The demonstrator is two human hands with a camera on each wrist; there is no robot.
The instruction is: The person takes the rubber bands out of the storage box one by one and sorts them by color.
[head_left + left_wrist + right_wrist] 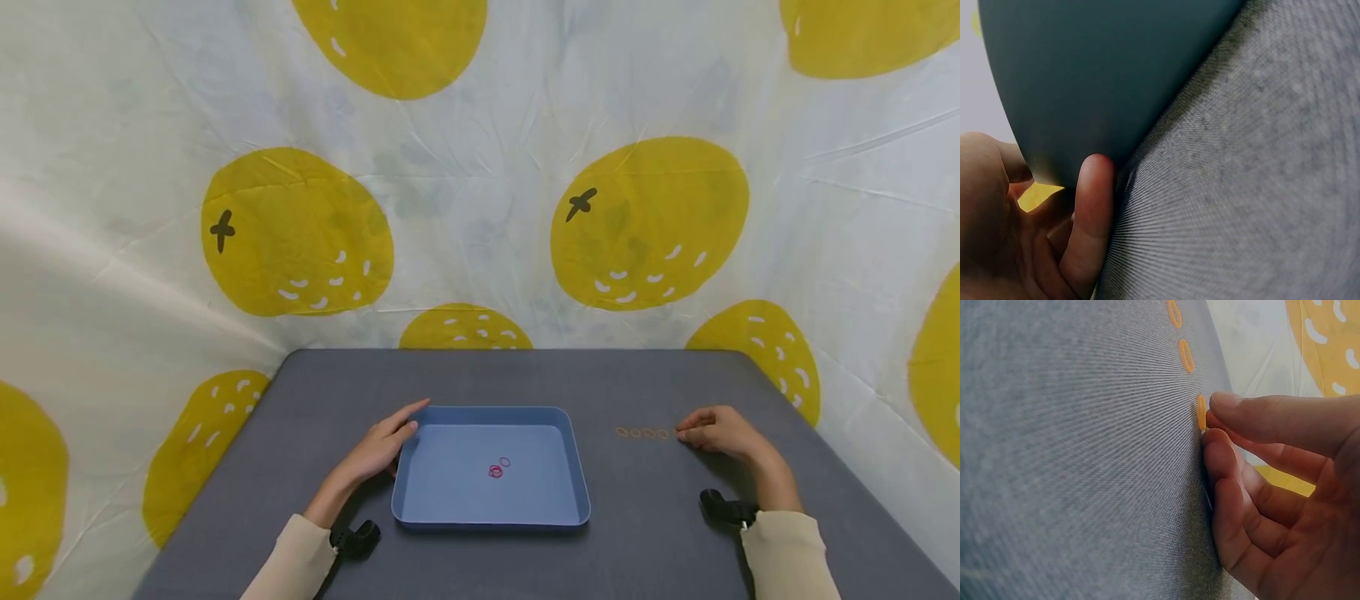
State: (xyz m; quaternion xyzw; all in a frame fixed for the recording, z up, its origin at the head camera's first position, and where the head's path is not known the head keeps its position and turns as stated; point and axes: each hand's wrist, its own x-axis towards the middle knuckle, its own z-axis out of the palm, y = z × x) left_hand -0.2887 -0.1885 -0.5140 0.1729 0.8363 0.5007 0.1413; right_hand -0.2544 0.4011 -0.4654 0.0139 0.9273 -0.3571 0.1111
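A blue tray (491, 410) sits on the grey table with a few small pink rings (496, 471) lying near its middle. My left hand (416, 417) rests with straight fingers along the tray's left outer wall (1104, 69); its thumb (1094, 187) touches that wall near the table. To the right of the tray, a short row of small orange rings (642, 432) lies on the table. My right hand (681, 433) is at the row's right end. Thumb and forefinger of the right hand (1213, 422) pinch the edge of the nearest orange ring (1200, 412).
The grey table (660, 533) has rounded far corners and is backed on all sides by a white cloth with yellow fruit prints (300, 233). Black wrist cameras (358, 537) sit on both sleeves near the table's front.
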